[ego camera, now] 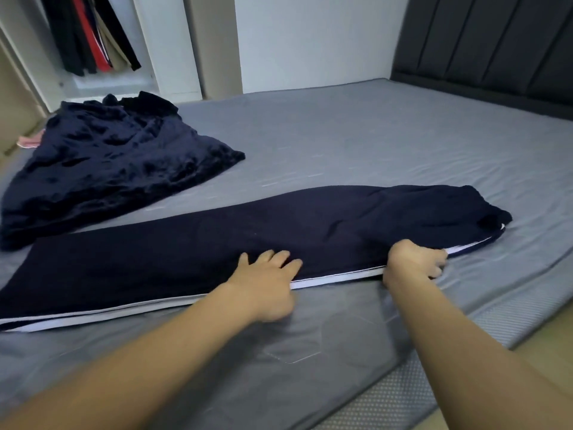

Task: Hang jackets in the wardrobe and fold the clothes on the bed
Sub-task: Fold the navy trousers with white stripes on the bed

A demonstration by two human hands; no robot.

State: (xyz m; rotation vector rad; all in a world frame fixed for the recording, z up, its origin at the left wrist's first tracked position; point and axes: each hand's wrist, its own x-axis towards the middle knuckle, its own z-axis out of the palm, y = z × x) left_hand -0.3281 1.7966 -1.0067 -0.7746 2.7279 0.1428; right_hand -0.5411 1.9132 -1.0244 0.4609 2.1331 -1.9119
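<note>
In the head view, you were on the folding part of the job, with the navy trousers (248,234) laid out long and flat across the near side of the bed (356,144), legs stacked, the white side stripe showing along the near edge. Your left hand (266,283) lay on the cloth near the middle of that edge, fingers (279,257) spread and nearly straight, pressing rather than gripping. Your right hand (412,262) was curled tight on the same edge toward the waistband, pinching the fabric.

A crumpled navy garment (117,169) waited further back on the bed, near the open wardrobe (93,35) with clothes hanging inside.

To my eye, the next move called for smoothing the trousers, then carrying one end over to halve them while the other hand anchored the fold.
</note>
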